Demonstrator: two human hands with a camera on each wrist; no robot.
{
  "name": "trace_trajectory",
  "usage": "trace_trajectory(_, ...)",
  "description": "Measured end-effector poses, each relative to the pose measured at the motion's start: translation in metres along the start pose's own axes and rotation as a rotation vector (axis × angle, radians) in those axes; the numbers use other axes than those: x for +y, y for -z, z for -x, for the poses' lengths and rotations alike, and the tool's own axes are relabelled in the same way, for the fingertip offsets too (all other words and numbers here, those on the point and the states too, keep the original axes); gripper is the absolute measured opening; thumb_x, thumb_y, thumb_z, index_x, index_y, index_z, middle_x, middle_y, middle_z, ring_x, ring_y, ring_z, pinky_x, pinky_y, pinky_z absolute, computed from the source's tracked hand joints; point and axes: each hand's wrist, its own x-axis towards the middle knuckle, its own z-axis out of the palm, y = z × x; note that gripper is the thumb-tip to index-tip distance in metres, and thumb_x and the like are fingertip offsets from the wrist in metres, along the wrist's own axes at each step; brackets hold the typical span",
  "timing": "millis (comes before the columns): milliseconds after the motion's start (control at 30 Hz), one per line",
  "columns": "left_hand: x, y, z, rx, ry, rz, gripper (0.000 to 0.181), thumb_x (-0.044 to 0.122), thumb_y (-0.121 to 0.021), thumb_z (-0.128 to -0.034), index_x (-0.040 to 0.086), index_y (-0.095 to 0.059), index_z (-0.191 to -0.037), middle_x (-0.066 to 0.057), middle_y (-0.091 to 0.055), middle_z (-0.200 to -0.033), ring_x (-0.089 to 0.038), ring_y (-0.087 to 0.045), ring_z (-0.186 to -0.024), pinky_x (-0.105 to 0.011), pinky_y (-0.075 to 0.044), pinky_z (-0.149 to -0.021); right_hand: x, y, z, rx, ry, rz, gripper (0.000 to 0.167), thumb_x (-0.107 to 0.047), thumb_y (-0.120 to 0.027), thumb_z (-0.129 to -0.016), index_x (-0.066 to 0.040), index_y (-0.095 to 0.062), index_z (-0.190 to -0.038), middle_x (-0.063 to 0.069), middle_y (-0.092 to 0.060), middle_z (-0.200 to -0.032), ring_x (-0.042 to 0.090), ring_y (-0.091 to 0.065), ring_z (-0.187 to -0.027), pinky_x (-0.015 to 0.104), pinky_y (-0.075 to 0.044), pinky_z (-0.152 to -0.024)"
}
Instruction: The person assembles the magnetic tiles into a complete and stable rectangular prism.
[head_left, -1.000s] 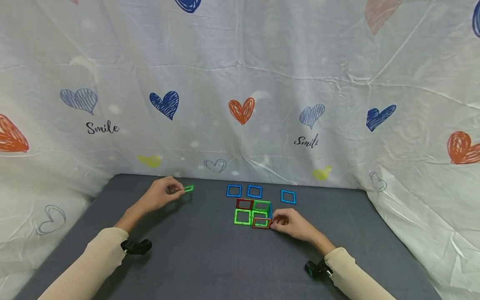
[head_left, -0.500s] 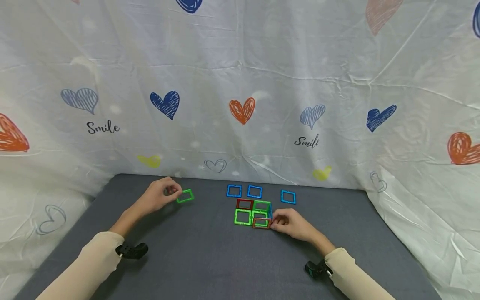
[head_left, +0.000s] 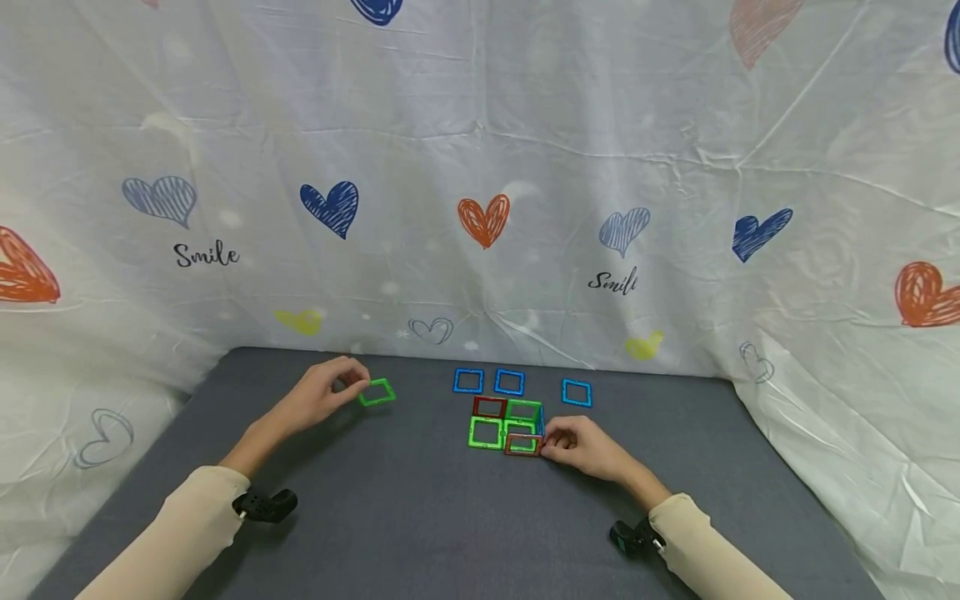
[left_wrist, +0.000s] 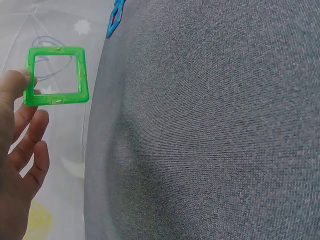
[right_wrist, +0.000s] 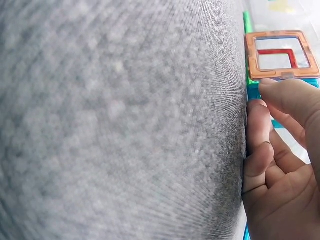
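Note:
My left hand (head_left: 326, 390) pinches a green square magnetic tile (head_left: 377, 401) by one edge, held tilted over the left of the table. In the left wrist view, thumb and index grip the tile (left_wrist: 83, 75) while the other fingers are bent loosely. My right hand (head_left: 581, 448) pinches the lower corner of an upright blue magnetic tile (right_wrist: 254, 91), where an orange upright tile (right_wrist: 252, 55) meets it. Around that corner stand an upright green tile (head_left: 523, 402) behind and a flat green tile (head_left: 486, 447) to the left. A dark red tile (head_left: 490, 399) adjoins at the back left.
Behind the tile build lie loose blue tiles: one on the left (head_left: 468, 392), one in the middle (head_left: 509, 393) and one farther right (head_left: 576, 405). A grey cloth (head_left: 420, 517) covers the table. A white curtain (head_left: 420, 275) with hearts hangs along the back edge.
The left hand has turned the green tile from nearly edge-on to face-up and shifted it slightly right. The right hand and the tile build stay in place.

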Motion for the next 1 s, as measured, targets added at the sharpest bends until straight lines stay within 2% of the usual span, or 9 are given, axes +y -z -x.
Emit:
trace_trajectory(167,0.001,0.0,0.001,-0.014,0.032,0.017,0.007,0.003,-0.068,-0.0986,0.008,-0.069,-0.104,0.006,-0.066,-0.092,-0.011,-0.063,-0.08,-0.032,-0.053,-0.066,0.002,0.001,0.0,0.003,0.008,-0.003,0.007,-0.006,-0.07,-0.098,-0.004,-0.071,-0.104,0.006,-0.069,-0.095,0.019,-0.063,-0.077,0.029,-0.052,-0.066)
trace_trajectory(333,0.002,-0.002,0.003,-0.018,0.022,0.042,0.007,0.005,-0.069,-0.0981,0.008,-0.071,-0.104,-0.002,-0.067,-0.091,-0.011,-0.062,-0.078,-0.031,-0.053,-0.065,0.0,0.0,-0.001,0.001,-0.003,-0.006,0.007,-0.008,-0.071,-0.097,-0.007,-0.072,-0.104,0.004,-0.069,-0.094,0.019,-0.063,-0.078,0.028,-0.052,-0.066)
trace_trajectory(567,0.007,-0.006,0.003,-0.033,0.033,0.076,0.008,0.007,-0.071,-0.0975,0.009,-0.073,-0.105,-0.005,-0.068,-0.09,-0.011,-0.062,-0.075,-0.031,-0.054,-0.065,0.002,-0.001,-0.001,0.002,-0.003,-0.006,0.006,-0.008,-0.072,-0.097,-0.007,-0.072,-0.103,0.003,-0.068,-0.092,0.018,-0.062,-0.077,0.028,-0.051,-0.066)
trace_trajectory(800,0.012,-0.011,0.004,-0.045,0.019,0.086,0.009,0.006,-0.072,-0.096,0.01,-0.074,-0.103,0.007,-0.066,-0.092,-0.01,-0.062,-0.075,-0.032,-0.054,-0.066,0.002,-0.001,0.001,0.006,0.009,-0.017,0.006,-0.005,-0.071,-0.097,-0.005,-0.071,-0.103,0.006,-0.068,-0.093,0.019,-0.062,-0.076,0.028,-0.051,-0.064)
trace_trajectory(1000,0.015,-0.016,0.003,-0.064,0.007,0.1,0.008,0.007,-0.072,-0.0964,0.01,-0.074,-0.103,0.008,-0.066,-0.092,-0.01,-0.061,-0.076,-0.031,-0.054,-0.066,0.001,-0.001,0.0,0.004,-0.003,-0.011,0.006,-0.009,-0.072,-0.097,-0.008,-0.072,-0.103,0.003,-0.068,-0.092,0.019,-0.063,-0.077,0.028,-0.052,-0.066)
